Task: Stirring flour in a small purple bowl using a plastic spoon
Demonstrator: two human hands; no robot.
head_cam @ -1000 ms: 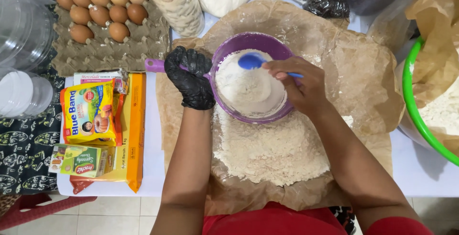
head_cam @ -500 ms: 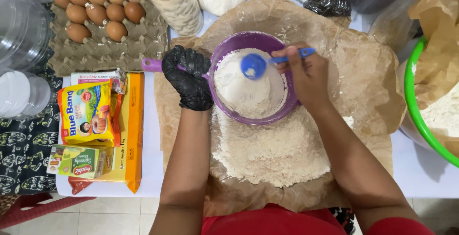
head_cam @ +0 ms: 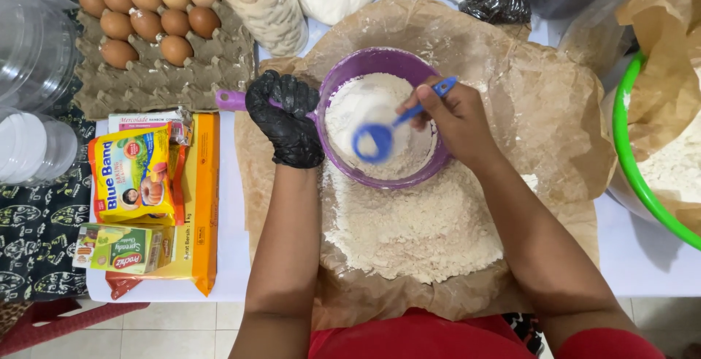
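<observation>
My left hand (head_cam: 286,119), in a black glove, grips the left rim of a purple sieve (head_cam: 347,74) by its handle. The sieve holds white flour and hovers over a heap of sifted flour (head_cam: 416,227) on brown paper (head_cam: 540,103). My right hand (head_cam: 454,119) is bare and holds a blue spoon (head_cam: 382,138) by its handle. The spoon's bowl is down in the flour inside the sieve, blurred by motion.
A grey tray of brown eggs (head_cam: 146,16) lies at the back left. Yellow and green food packets (head_cam: 139,176) are stacked at the left. A green-rimmed bowl (head_cam: 634,162) lined with brown paper and flour stands at the right. Clear plastic containers (head_cam: 29,147) stand at the far left.
The blue spoon has swept from the far right side of the sieve toward its middle and near side. My left hand has stayed on the sieve's rim.
</observation>
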